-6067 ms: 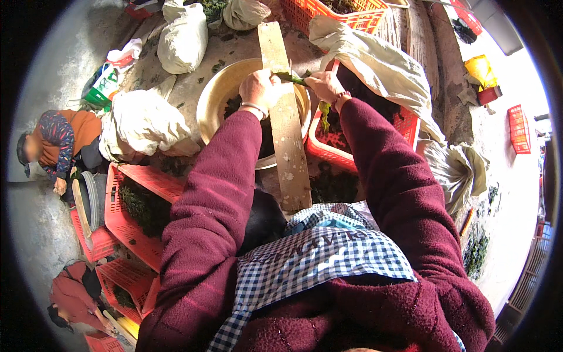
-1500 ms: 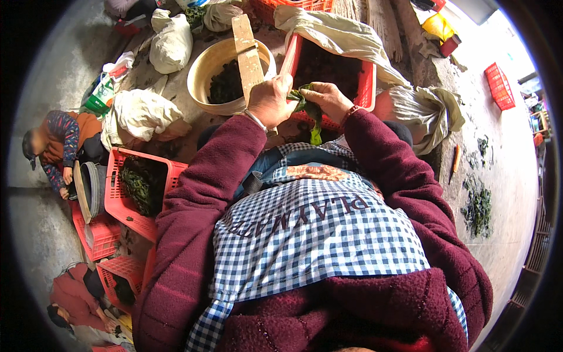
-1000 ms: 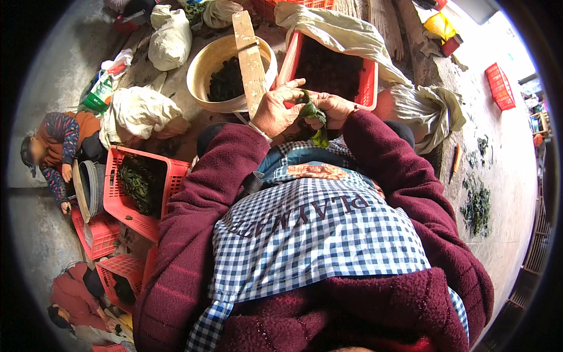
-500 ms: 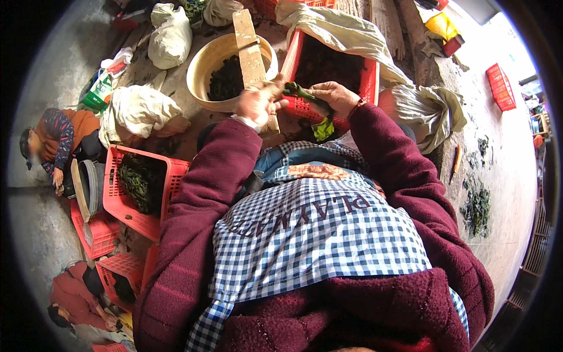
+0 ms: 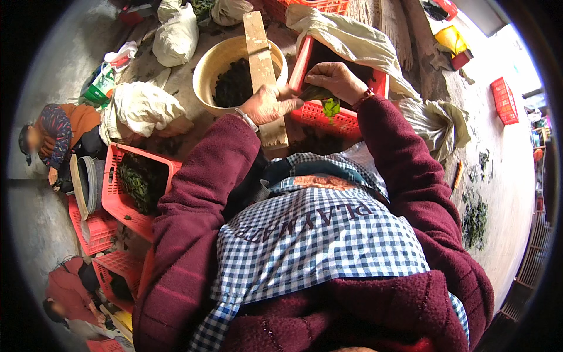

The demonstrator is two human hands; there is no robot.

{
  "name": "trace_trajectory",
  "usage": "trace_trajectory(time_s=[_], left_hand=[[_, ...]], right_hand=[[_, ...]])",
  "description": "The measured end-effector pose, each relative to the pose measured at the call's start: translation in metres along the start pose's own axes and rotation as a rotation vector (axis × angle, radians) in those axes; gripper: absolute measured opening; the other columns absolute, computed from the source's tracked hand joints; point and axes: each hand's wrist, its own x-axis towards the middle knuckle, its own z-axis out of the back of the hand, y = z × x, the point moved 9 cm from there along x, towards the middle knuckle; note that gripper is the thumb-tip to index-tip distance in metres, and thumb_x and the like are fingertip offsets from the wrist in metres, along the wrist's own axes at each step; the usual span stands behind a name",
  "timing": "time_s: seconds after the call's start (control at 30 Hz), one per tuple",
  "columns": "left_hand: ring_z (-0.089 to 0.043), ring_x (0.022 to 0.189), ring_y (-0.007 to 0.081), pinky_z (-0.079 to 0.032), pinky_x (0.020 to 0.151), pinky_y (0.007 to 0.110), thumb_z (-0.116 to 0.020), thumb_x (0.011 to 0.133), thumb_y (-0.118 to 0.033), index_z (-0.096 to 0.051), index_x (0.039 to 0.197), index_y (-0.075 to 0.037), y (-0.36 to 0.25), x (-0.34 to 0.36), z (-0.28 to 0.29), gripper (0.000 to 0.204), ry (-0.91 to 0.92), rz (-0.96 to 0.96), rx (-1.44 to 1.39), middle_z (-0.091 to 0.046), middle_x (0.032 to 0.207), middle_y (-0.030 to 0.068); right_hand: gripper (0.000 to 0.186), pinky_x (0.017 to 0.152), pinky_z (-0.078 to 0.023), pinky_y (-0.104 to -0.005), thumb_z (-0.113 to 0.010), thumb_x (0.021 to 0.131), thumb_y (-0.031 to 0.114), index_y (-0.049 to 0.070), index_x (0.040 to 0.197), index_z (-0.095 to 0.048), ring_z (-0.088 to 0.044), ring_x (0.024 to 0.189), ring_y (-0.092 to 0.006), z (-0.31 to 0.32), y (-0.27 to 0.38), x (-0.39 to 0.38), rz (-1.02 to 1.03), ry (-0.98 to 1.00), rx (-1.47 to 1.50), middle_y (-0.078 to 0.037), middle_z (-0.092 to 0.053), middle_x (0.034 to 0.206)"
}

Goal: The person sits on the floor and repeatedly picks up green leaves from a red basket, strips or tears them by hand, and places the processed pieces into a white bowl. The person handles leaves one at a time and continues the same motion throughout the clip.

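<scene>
A dark green leaf, perhaps seaweed, stretches between my hands, its bright green frilly end hanging below. My right hand is bent over the leaf and pinches it from above. On its left side, my left hand reaches to the leaf with thumb and forefinger at its end; the exact contact is partly hidden. Under my left wrist lies a worn wooden board across a cream tub holding dark leaves. Below my right hand stands a red crate with dark contents.
Left of me, a red crate holds dark green leaves. Cloth-covered bundles and a white sack lie beyond it. Two people sit at the left. Wet leaves are scattered on the floor at right.
My right hand has moved up a little and turned over the leaf. My left hand, smeared before, now shows with thumb and forefinger extended. The view has shifted slightly.
</scene>
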Motion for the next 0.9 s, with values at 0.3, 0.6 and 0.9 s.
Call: trace_trajectory(time_s=[0.3, 0.6, 0.9], left_hand=[[-0.061, 0.077, 0.0303, -0.045, 0.067, 0.04, -0.06, 0.081, -0.023, -0.067, 0.088, -0.011, -0.001, 0.037, 0.086, 0.016, -0.31, -0.09, 0.897, -0.064, 0.08, 0.0087], [-0.06, 0.08, 0.0258, -0.043, 0.071, 0.041, -0.059, 0.079, -0.022, -0.064, 0.085, -0.013, 0.028, 0.089, 0.145, 0.012, -0.59, -0.143, 1.105, -0.061, 0.081, 0.0062], [-0.058, 0.058, 0.0329, -0.042, 0.05, 0.041, -0.055, 0.081, -0.019, -0.055, 0.068, -0.008, 0.1, 0.086, 0.179, 0.017, -0.925, -0.09, 0.773, -0.057, 0.066, 0.0145]], right_hand=[[0.023, 0.059, -0.047, -0.0302, -0.061, 0.083, 0.023, 0.0, 0.081, -0.063, -0.059, 0.061, -0.0153, 0.021, -0.001, 0.081, 0.253, -0.148, -0.425, -0.009, -0.062, 0.066], [0.021, 0.052, -0.038, -0.0237, -0.059, 0.086, 0.02, 0.0, 0.079, -0.063, -0.042, 0.058, -0.0031, 0.022, -0.069, 0.174, -0.011, 0.022, -0.217, 0.005, -0.051, 0.062], [0.03, 0.06, -0.047, -0.0348, -0.059, 0.082, 0.029, 0.001, 0.085, -0.067, -0.059, 0.06, -0.0244, 0.037, -0.165, 0.2, -0.068, -0.309, -0.341, -0.017, -0.062, 0.067]])
